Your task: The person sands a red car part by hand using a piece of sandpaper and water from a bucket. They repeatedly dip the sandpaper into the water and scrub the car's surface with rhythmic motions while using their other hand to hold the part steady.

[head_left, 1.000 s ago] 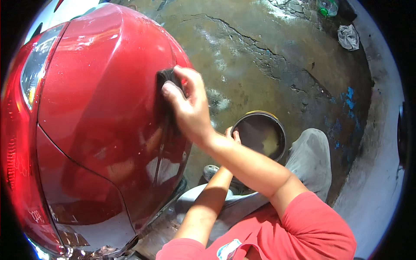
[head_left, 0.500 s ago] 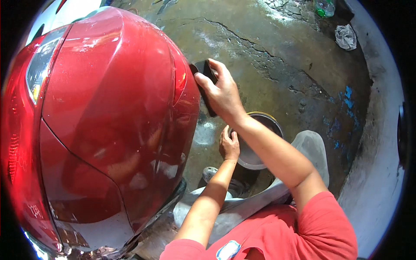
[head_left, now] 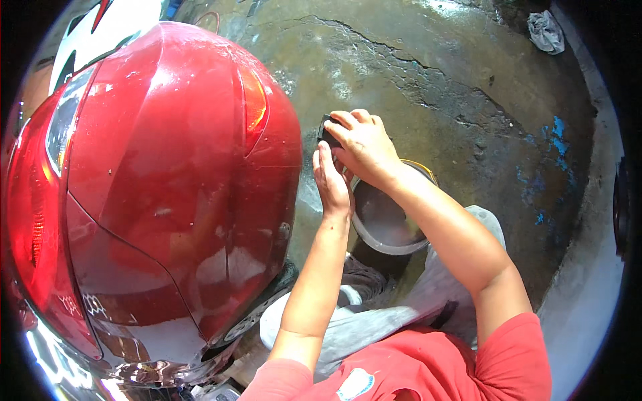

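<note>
My right hand point(head_left: 368, 147) is closed, palm down, around a black, flat rectangular pad point(head_left: 326, 131) that looks like a sanding pad. Just below it, my left hand point(head_left: 331, 184) reaches up with its fingers at the pad's lower end, against my right hand; much of the pad is hidden between them. Both hands are a short way off the rounded corner of a red car bumper point(head_left: 221, 174), which has dull patches and a narrow red reflector point(head_left: 253, 110).
Beneath my right forearm stands a round bucket point(head_left: 384, 250) with a yellow handle and cloudy liquid. The concrete floor point(head_left: 441, 113) is wet and cracked, with blue paint spots. A crumpled grey-white wad point(head_left: 546, 32) lies near the pale wall point(head_left: 588, 321). A white car point(head_left: 117, 30) stands behind.
My right hand has drawn the pad away from the bumper, to the right and down. My left hand has risen from beside the bucket to meet it. The view has shifted slightly.
</note>
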A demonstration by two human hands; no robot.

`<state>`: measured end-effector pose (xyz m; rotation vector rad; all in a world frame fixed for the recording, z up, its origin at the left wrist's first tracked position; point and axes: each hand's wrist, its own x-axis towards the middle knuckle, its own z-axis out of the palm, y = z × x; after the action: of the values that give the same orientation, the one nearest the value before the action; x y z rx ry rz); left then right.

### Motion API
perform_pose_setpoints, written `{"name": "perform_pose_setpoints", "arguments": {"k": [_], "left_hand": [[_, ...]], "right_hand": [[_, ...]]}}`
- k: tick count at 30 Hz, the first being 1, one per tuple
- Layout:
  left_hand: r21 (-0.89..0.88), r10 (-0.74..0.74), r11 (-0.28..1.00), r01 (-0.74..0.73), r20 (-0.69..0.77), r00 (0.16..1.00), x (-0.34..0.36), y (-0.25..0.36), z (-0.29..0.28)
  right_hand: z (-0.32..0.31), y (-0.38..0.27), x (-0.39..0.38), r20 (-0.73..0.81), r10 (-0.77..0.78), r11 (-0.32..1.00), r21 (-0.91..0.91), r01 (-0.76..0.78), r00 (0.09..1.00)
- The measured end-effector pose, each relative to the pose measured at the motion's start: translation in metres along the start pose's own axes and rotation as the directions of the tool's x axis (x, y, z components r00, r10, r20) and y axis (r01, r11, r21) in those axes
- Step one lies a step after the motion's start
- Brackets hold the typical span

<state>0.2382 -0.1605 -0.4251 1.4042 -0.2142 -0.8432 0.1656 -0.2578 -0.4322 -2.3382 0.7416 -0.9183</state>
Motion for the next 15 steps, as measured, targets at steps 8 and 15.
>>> {"name": "perform_pose_setpoints", "arguments": {"k": [8,15], "left_hand": [[0.018,0.131,0.991,-0.131,0.032,0.991,0.046,-0.004,0.009],[0.596,0.219,0.773,-0.218,0.071,0.973,0.022,0.011,-0.001]], "right_hand": [[-0.035,0.001,0.021,0.355,0.179,0.841,0.428,-0.33,0.917],[-0.037,0.045,0.019,0.459,0.281,0.427,0.727,-0.538,0.843]]}}
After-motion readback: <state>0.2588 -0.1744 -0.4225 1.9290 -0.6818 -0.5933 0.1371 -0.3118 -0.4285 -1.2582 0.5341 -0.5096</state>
